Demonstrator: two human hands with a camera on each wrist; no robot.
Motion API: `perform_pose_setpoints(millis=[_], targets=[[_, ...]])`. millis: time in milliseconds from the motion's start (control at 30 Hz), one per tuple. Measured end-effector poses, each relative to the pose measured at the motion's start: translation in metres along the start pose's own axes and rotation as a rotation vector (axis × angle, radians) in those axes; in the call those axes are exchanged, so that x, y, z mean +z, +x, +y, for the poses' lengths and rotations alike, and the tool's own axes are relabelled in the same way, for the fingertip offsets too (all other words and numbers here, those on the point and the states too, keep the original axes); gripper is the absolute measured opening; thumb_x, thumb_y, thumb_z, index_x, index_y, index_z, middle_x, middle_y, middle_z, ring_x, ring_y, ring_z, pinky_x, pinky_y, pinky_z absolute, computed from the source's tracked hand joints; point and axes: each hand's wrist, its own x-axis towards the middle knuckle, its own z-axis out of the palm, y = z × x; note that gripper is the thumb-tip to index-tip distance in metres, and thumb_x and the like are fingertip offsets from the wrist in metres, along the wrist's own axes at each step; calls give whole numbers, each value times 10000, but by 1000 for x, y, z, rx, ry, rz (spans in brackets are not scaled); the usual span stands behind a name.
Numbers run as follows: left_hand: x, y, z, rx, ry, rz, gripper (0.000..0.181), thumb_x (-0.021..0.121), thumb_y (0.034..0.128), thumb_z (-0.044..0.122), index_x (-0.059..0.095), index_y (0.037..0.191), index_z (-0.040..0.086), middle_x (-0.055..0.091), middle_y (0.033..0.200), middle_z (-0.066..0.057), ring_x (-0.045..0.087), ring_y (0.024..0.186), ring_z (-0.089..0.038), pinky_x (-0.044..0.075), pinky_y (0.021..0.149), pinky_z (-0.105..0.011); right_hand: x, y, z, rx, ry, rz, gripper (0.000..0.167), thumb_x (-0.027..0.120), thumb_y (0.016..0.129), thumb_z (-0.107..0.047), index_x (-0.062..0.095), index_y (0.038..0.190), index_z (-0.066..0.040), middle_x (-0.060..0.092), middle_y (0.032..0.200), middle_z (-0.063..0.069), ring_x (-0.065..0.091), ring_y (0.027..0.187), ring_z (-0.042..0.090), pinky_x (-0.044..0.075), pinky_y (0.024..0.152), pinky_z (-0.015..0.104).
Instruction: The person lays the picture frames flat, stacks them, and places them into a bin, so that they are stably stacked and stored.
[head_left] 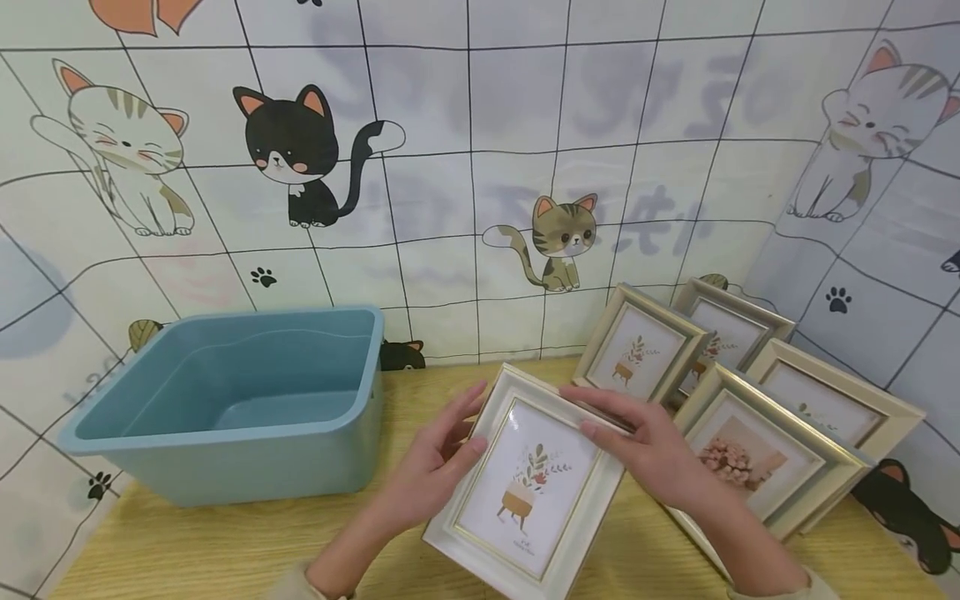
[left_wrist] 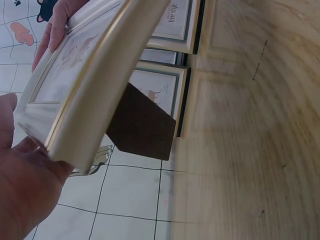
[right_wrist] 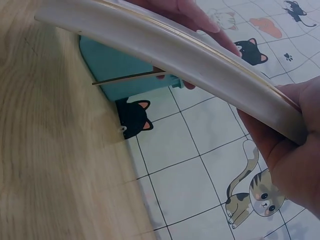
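A cream picture frame [head_left: 525, 492] with a thin gold inner line is held tilted above the wooden table, its plant-pot print facing up. My left hand [head_left: 435, 458] grips its left edge, thumb on the front. On the upper right edge my right hand [head_left: 652, 442] holds it, thumb on the front and fingers around the side. In the left wrist view the dark stand flap [left_wrist: 142, 125] sticks out behind the frame. The right wrist view shows the frame's long side [right_wrist: 200, 65], with the right hand [right_wrist: 295, 160] around its corner.
A blue plastic tub [head_left: 240, 450] stands at the left on the wooden table [head_left: 300, 542]. Several other picture frames stand at the right, among them one with a pink flower photo [head_left: 750, 458] and one with a plant print [head_left: 637, 350]. Cat-patterned wall covering [head_left: 450, 100] rises behind.
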Motion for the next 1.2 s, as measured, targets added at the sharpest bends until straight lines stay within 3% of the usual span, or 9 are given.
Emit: perform_pose_setpoints(millis=[133,233,433,567,733,967,1200], targets=[[4,-2,-1,-5,-32,-24,625,506,1082,76,276,1639,242,519,1462,-206,651,1121,-343,613,743,-407,3,-2,0,51,52,4,403,607,1015,-19,584,1417,6,518,1465,255,681,1076,142,598,796,363],[4,-2,-1,-18,-29,-25,628,498,1090,99,260,1642,281,492,1502,-173,636,1155,-326,610,754,-396,6,-3,1,73,95,7,401,606,1020,-32,580,1418,12,524,1448,271,698,1038,177,607,762,394],[2,-4,-2,-17,-18,-46,618,461,1102,107,235,1648,286,437,1559,-137,602,1194,-322,597,806,-391,9,-4,4,44,123,34,382,593,1026,-24,585,1404,31,559,1431,225,708,1009,195,611,727,423],[0,-4,-1,-5,-59,-102,626,429,1105,90,203,1656,285,371,1602,-132,578,1224,-295,573,873,-394,9,-6,6,25,101,61,370,592,1026,-19,604,1393,20,588,1444,101,663,1127,134,589,822,354],[-1,-6,1,-23,-93,-141,640,430,1104,89,187,1658,298,374,1589,-158,608,1188,-268,594,821,-410,11,-9,6,38,95,75,363,595,1031,-41,621,1393,-19,603,1435,59,620,1201,103,529,924,280],[-1,-7,1,-39,-117,-163,639,439,1103,98,189,1658,291,384,1567,-201,611,1189,-285,599,809,-433,11,-12,10,47,146,85,368,585,1030,-18,596,1394,30,669,1324,-90,699,1057,176,582,834,329],[-3,-11,0,-87,-121,-168,662,464,1096,102,183,1657,314,440,1501,-251,625,1178,-299,602,802,-427,16,-12,15,54,205,81,362,576,1029,-8,606,1389,16,702,1249,-109,733,941,214,609,729,418]])
